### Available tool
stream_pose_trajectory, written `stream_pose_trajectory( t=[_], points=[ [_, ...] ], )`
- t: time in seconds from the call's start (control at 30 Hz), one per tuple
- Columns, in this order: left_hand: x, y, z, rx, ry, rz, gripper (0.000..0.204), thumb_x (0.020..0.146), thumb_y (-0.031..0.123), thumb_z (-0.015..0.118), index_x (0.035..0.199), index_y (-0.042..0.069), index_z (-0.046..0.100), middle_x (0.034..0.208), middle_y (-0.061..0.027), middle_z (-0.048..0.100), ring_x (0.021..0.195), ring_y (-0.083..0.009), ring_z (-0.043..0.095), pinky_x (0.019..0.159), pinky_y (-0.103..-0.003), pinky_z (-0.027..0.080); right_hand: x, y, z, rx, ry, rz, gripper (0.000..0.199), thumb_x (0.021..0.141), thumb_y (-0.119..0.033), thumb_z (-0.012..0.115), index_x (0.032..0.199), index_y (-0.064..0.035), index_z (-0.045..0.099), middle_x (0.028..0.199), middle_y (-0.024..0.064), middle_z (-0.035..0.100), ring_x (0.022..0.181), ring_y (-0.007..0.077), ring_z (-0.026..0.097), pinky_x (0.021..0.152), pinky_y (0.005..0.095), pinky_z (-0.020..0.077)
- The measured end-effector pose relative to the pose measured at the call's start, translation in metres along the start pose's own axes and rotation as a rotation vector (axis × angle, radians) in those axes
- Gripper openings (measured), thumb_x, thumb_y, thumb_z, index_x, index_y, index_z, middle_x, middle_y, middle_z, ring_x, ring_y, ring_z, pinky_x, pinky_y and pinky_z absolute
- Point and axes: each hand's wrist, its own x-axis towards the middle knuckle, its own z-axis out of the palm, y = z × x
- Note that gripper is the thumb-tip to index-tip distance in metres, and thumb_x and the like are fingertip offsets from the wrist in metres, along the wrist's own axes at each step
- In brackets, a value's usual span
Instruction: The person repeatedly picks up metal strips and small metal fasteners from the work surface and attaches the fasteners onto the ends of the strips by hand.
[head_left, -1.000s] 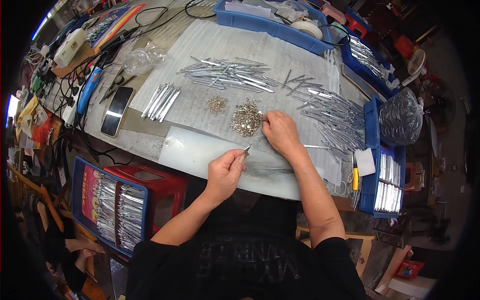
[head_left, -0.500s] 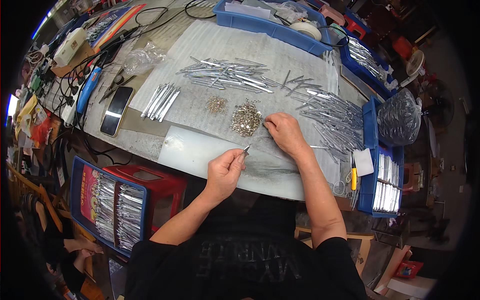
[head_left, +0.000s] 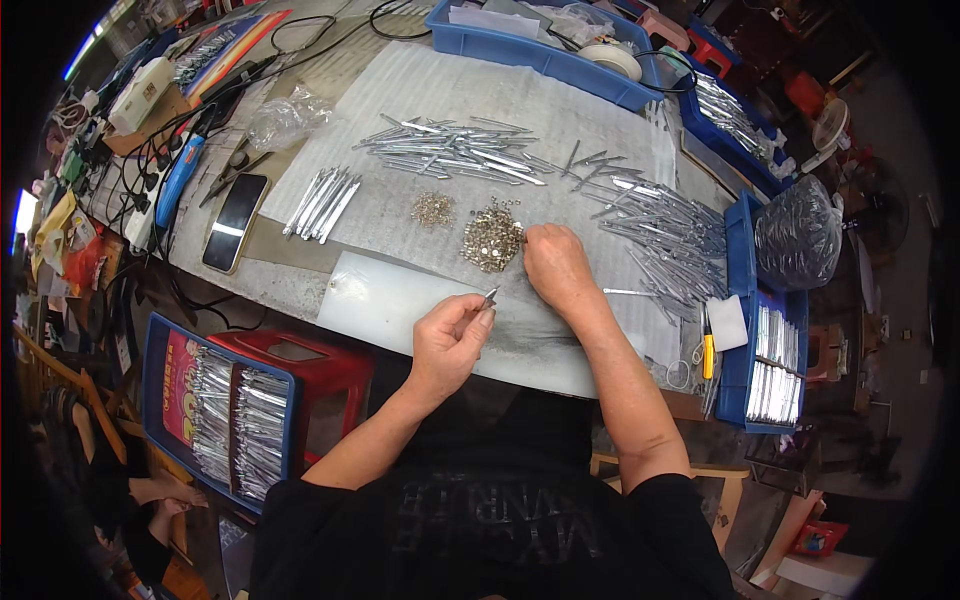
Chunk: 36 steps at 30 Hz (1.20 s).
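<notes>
My left hand (head_left: 448,345) is closed in a pinch on a slim pointed metal piece (head_left: 491,297), its tip poking out beyond thumb and forefinger. At the right edge of a pile of small shiny metal parts (head_left: 489,246), my right hand (head_left: 560,265) has its fingers drawn together. Whatever those fingers hold is hidden behind them. Left of that pile lies a smaller heap of tiny brass-coloured parts (head_left: 433,209). Slim pointed silver metal pieces form a wide heap (head_left: 455,148) farther back, another heap (head_left: 665,228) at right, and a neat row (head_left: 321,204) at left.
A phone (head_left: 234,222) lies at left, near a clear plastic bag (head_left: 288,120). Blue trays stand at the back (head_left: 535,52) and right (head_left: 738,300). A yellow-handled tool (head_left: 708,355) lies beside the right tray. A red stool (head_left: 335,375) and a filled blue bin (head_left: 285,440) stand lower left.
My right hand has shifted slightly left, closer against the pile of small parts. The left hand stays nearly in place, still pinching its metal piece.
</notes>
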Motion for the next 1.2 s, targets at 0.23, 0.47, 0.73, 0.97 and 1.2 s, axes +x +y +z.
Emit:
stream_pose_trajectory(
  t=[0.23, 0.47, 0.73, 0.97, 1.2],
  points=[
    [0.0, -0.001, -0.001, 0.128, 0.027, 0.058, 0.016, 0.082, 0.003, 0.051, 0.096, -0.004, 0.056, 0.072, -0.0029, 0.052, 0.052, -0.0051, 0.048, 0.045, -0.018, 0.04, -0.016, -0.02, -0.024, 0.444, 0.13, 0.242, 0.012, 0.072, -0.007, 0.051, 0.076, 0.003, 0.057, 0.072, 0.0174, 0.058, 0.067, 0.0272, 0.058, 0.062, 0.0358, 0.0444],
    [-0.004, -0.001, 0.006, 0.071, 0.059, 0.043, 0.02, 0.082, 0.004, 0.052, 0.1, -0.004, 0.055, 0.069, -0.0024, 0.053, 0.052, -0.0049, 0.049, 0.043, -0.017, 0.037, -0.052, -0.048, -0.03, 1.222, 0.07, 0.562, 0.014, 0.078, -0.01, 0.057, 0.082, 0.0029, 0.058, 0.067, -0.0005, 0.055, 0.06, 0.0037, 0.047, 0.053, 0.0184, 0.0378],
    [-0.003, 0.004, 0.006, 0.304, 0.043, 0.283, 0.018, 0.078, -0.001, 0.054, 0.095, -0.002, 0.06, 0.063, -0.0051, 0.05, 0.054, -0.0086, 0.046, 0.048, -0.021, 0.037, -0.065, -0.062, -0.02, 1.616, 0.13, 0.584, 0.009, 0.079, -0.007, 0.055, 0.085, 0.0006, 0.056, 0.071, -0.0013, 0.053, 0.064, 0.0042, 0.046, 0.058, 0.0173, 0.0368],
    [-0.004, 0.009, 0.01, 0.215, 0.04, 0.244, 0.019, 0.078, -0.002, 0.055, 0.096, -0.002, 0.059, 0.063, -0.0056, 0.052, 0.056, -0.0089, 0.047, 0.05, -0.021, 0.038, -0.067, -0.068, -0.018, 1.896, 0.094, 0.618, 0.007, 0.08, -0.007, 0.054, 0.083, -0.0005, 0.054, 0.067, 0.0005, 0.051, 0.059, 0.0073, 0.043, 0.056, 0.0197, 0.0355],
    [-0.005, 0.009, 0.01, 0.212, 0.031, 0.246, 0.019, 0.078, -0.002, 0.055, 0.096, -0.002, 0.059, 0.067, -0.0065, 0.054, 0.059, -0.0095, 0.05, 0.052, -0.021, 0.041, -0.066, -0.072, -0.018, 1.988, 0.095, 0.614, 0.007, 0.08, -0.006, 0.054, 0.083, 0.0001, 0.054, 0.067, 0.0012, 0.05, 0.06, 0.0083, 0.043, 0.057, 0.0202, 0.0356]
  ],
)
